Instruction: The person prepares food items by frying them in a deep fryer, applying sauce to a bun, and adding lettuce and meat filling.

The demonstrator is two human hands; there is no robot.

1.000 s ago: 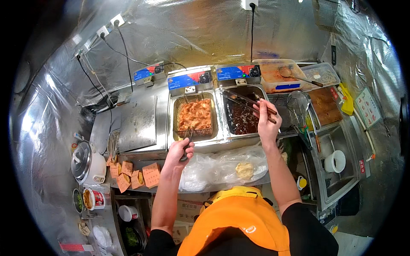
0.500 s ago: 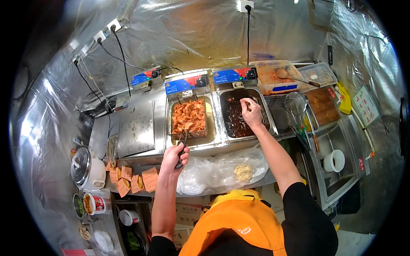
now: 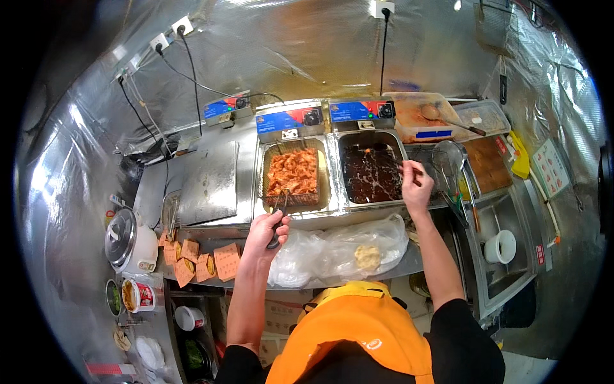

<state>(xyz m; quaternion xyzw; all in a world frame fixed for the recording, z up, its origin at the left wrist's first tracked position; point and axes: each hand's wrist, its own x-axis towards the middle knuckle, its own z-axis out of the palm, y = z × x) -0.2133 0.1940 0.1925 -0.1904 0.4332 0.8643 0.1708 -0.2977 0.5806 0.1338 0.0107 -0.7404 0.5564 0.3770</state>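
My left hand (image 3: pixel 267 232) is closed around the black handle of a wire fryer basket (image 3: pixel 292 200). Orange-red coated pieces, perhaps meat, (image 3: pixel 291 169) fill the basket, which sits in the left fryer tank (image 3: pixel 328 182). To its right, a second tank holds dark oil (image 3: pixel 371 173) with pale streaks of foam on top. My right hand (image 3: pixel 417 185) is at the right rim of that dark tank, its fingers pinched together; whatever they may hold is too small to make out. A pale dough lump (image 3: pixel 367 257) rests on clear plastic sheeting (image 3: pixel 313 259) in front of the fryers.
Several filled orange paper pouches (image 3: pixel 227 261) line the counter's left front, near a white lidded pot (image 3: pixel 131 240). At right are strainers (image 3: pixel 449 157), a wooden board (image 3: pixel 487 163) and a sink with a white tub (image 3: pixel 500 247). A ladle (image 3: pixel 451 121) lies across plastic containers at the back.
My right hand has moved from above the middle of the dark oil to the tank's right rim. My left hand keeps its hold on the basket handle. The view has shifted slightly.
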